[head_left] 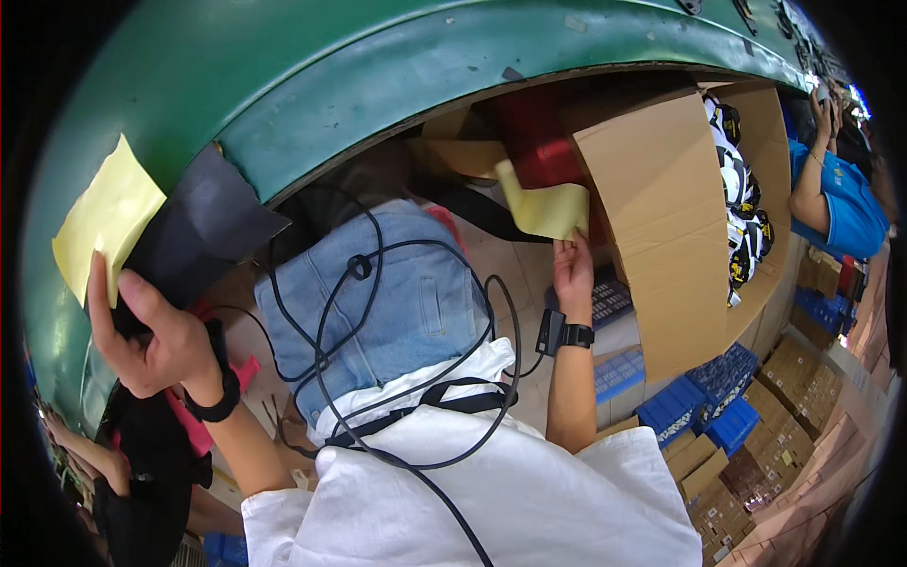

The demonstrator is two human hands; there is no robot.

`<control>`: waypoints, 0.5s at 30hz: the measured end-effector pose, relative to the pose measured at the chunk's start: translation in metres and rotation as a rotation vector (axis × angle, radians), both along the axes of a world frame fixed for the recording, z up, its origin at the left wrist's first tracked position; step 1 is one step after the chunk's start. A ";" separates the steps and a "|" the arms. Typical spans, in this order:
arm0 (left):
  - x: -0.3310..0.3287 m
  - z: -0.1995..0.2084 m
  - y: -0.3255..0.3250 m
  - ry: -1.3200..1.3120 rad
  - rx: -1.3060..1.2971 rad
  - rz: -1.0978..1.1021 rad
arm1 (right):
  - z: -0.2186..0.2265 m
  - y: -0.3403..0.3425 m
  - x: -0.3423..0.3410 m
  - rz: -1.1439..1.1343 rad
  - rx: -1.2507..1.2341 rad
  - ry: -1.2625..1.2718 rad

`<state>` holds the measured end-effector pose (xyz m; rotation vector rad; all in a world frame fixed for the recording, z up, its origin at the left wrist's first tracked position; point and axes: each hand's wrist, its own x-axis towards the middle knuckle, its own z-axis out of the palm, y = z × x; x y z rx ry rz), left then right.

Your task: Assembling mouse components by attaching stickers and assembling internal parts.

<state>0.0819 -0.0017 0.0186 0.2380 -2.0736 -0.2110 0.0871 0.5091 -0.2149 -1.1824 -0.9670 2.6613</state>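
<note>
My left hand (161, 340) is up at the left by the edge of the green table, its fingers on the lower end of a pale yellow sheet (109, 213). Beside that sheet, a dark grey sheet (203, 203) hangs over the table edge. On the other side my right hand (573, 269) pinches a second yellow sheet (556, 210), which curls upward at its left end. This one is held below the table edge, next to a cardboard box. Both wrists wear black bands, and the right one carries a small black device (551, 333) with a cable.
A green table (378, 85) spans the top. The open cardboard box (661, 227) at right holds white, black and yellow items (742, 189). Black cable (331, 331) loops over my lap. Blue trays (671, 411) and stacked cartons (803, 383) stand lower right. Co-workers are at both sides.
</note>
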 end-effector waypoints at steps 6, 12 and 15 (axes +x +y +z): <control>-0.001 0.004 0.009 -0.028 0.113 -0.125 | -0.003 -0.012 0.026 -0.007 0.224 -0.357; -0.006 0.008 0.022 -0.028 0.175 -0.171 | 0.046 -0.033 0.029 0.270 0.397 -0.101; -0.004 0.008 0.018 -0.032 0.175 -0.189 | 0.060 -0.031 0.022 0.513 0.559 -0.018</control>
